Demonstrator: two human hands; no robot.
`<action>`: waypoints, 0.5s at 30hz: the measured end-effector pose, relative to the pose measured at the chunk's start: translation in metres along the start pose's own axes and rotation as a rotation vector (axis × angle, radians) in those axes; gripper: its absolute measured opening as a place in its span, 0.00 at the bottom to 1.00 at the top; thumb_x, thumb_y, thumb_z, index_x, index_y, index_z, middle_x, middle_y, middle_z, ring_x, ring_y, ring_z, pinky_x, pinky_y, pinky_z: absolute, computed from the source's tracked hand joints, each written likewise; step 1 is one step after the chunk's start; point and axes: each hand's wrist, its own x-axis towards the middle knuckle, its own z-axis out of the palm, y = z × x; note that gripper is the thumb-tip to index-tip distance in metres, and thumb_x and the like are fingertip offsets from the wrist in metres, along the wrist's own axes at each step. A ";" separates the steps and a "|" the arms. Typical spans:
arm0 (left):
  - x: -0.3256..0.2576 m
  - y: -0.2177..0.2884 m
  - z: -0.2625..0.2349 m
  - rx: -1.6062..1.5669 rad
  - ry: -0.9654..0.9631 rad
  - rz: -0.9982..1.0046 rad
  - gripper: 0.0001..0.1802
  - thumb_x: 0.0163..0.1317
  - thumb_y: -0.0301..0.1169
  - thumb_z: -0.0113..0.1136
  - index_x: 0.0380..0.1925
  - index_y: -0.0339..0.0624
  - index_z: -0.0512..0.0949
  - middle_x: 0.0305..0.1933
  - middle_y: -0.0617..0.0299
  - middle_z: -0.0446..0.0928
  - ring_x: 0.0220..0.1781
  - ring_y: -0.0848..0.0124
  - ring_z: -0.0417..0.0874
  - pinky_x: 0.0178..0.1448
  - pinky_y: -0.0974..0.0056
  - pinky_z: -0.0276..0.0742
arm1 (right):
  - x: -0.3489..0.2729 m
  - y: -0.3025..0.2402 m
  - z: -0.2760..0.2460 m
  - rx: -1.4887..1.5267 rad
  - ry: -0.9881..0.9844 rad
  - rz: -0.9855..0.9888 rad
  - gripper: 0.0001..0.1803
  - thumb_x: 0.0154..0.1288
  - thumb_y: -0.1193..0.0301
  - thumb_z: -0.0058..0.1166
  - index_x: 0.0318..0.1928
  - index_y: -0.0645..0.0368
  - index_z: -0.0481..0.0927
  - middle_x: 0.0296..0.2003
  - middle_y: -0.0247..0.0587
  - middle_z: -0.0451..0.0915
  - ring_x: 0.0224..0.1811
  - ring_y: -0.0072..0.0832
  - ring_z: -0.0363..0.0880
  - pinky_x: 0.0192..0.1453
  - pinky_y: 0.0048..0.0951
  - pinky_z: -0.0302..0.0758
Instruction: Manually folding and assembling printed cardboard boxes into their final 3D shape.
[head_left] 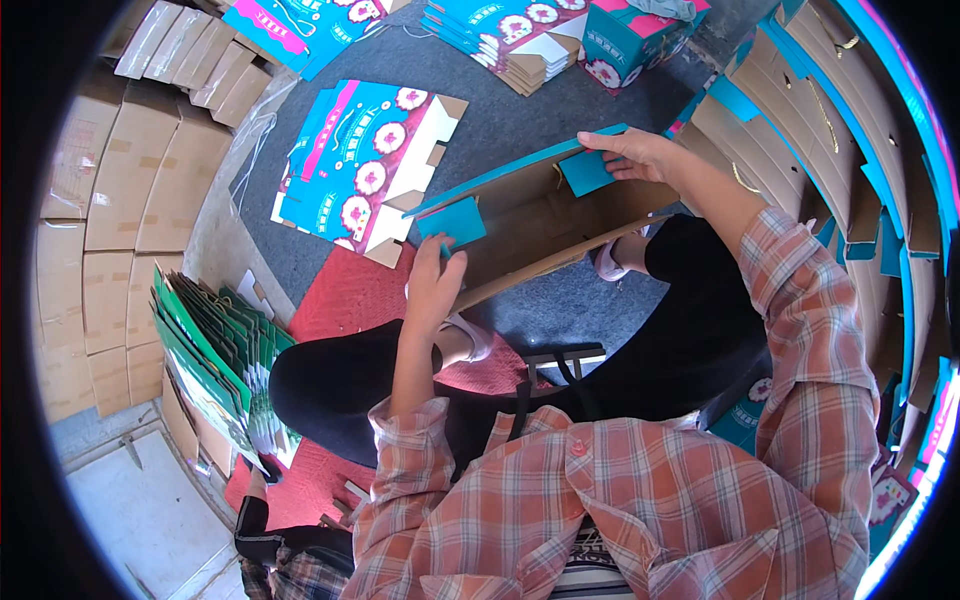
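Observation:
An open cardboard box (560,225), brown inside with teal edges, is held up over my lap between my two hands. At its left end my left hand (432,285) grips the wall, fingertips at a teal flap (455,222) folded inward. My right hand (635,155) grips the far right corner, thumb on the top edge and fingers beside a second teal flap (586,172). The box's outer faces are mostly hidden from above. Just beyond it, a flat stack of teal, pink and white printed cartons (365,150) lies on the dark mat.
More flat printed cartons (510,30) and a formed teal box (625,45) stand farther off. Rows of open boxes (800,130) line the right side. Brown cartons (110,200) are stacked left, near green folded packages (205,350). Another person's arm (255,515) shows lower left.

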 end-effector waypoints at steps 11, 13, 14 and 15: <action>-0.011 0.017 -0.017 -0.072 0.009 -0.084 0.25 0.63 0.41 0.45 0.52 0.30 0.70 0.42 0.44 0.74 0.38 0.59 0.78 0.44 0.59 0.73 | -0.006 0.018 0.008 -0.019 0.305 -0.092 0.48 0.44 0.45 0.70 0.60 0.62 0.69 0.59 0.52 0.67 0.64 0.43 0.64 0.65 0.41 0.64; -0.012 0.011 -0.016 -0.065 0.047 -0.114 0.24 0.63 0.40 0.45 0.51 0.30 0.70 0.40 0.44 0.75 0.38 0.58 0.78 0.45 0.57 0.73 | -0.011 0.018 0.007 -0.728 0.318 -0.289 0.52 0.42 0.43 0.70 0.58 0.71 0.69 0.57 0.61 0.67 0.62 0.45 0.67 0.62 0.39 0.68; -0.013 0.008 -0.016 -0.055 0.083 -0.147 0.23 0.63 0.39 0.44 0.50 0.30 0.71 0.38 0.43 0.75 0.39 0.57 0.78 0.47 0.56 0.72 | -0.011 0.017 0.008 -0.842 0.306 -0.262 0.48 0.43 0.44 0.69 0.57 0.68 0.72 0.57 0.61 0.69 0.63 0.46 0.67 0.63 0.36 0.68; -0.015 0.010 -0.015 -0.054 0.075 -0.144 0.23 0.63 0.39 0.44 0.50 0.30 0.71 0.38 0.43 0.75 0.39 0.57 0.78 0.47 0.56 0.72 | -0.010 0.017 0.007 -0.838 0.312 -0.256 0.48 0.43 0.44 0.69 0.57 0.68 0.72 0.57 0.61 0.69 0.63 0.46 0.67 0.63 0.36 0.68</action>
